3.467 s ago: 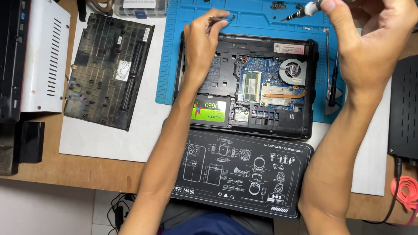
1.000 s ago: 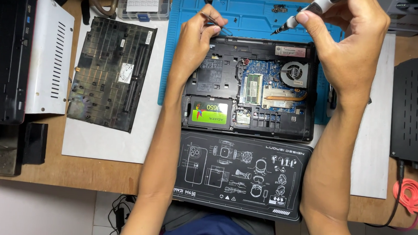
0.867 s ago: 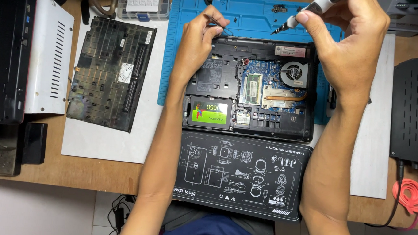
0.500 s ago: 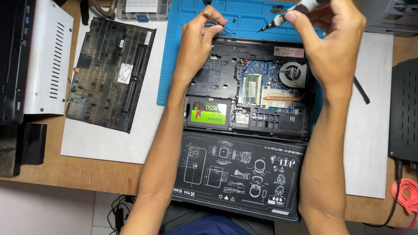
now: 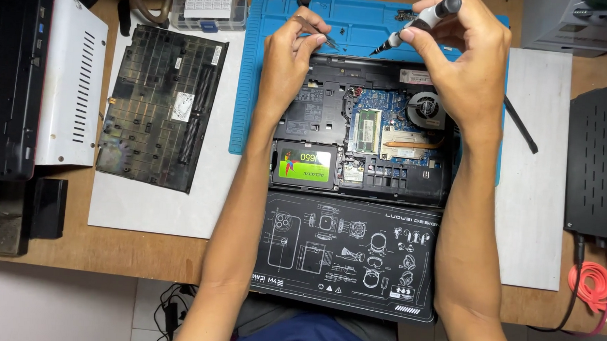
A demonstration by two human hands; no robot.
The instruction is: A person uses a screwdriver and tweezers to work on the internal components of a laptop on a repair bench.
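The wooden desk carries, far left of the open laptop, a white vented case, then a removed dark cover panel on a white sheet. The laptop lies on a blue mat. At its upper edge the left hand has its grip closed on tweezers; the right hand pinches a screwdriver.
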